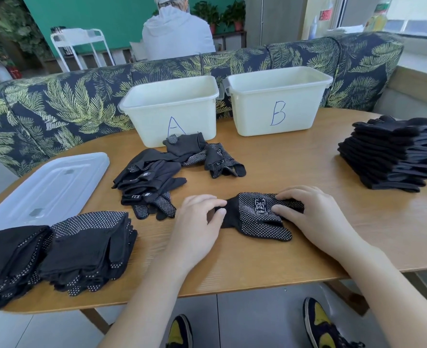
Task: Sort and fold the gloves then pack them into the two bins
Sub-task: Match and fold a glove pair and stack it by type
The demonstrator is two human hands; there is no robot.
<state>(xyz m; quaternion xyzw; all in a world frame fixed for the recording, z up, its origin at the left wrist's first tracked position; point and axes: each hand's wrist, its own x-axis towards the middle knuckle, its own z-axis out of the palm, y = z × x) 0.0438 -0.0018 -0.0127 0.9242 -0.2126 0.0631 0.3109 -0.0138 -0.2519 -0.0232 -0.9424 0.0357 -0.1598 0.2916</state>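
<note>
2 hands' fingers (281,197) pinch a dotted glove (255,217) on the wooden table (295,167) beside a leaf-patterned sofa (64,104).

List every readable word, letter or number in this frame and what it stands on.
"A": left bin, handwritten in blue.
"B": right bin, handwritten in blue.
White printed mark on the dotted glove under both hands: unreadable.
Small tags on the loose gloves: too small.
Red sign at the window: blurred.

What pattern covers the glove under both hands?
Black glove with white dots and a white printed logo, seen in the head view.
</note>
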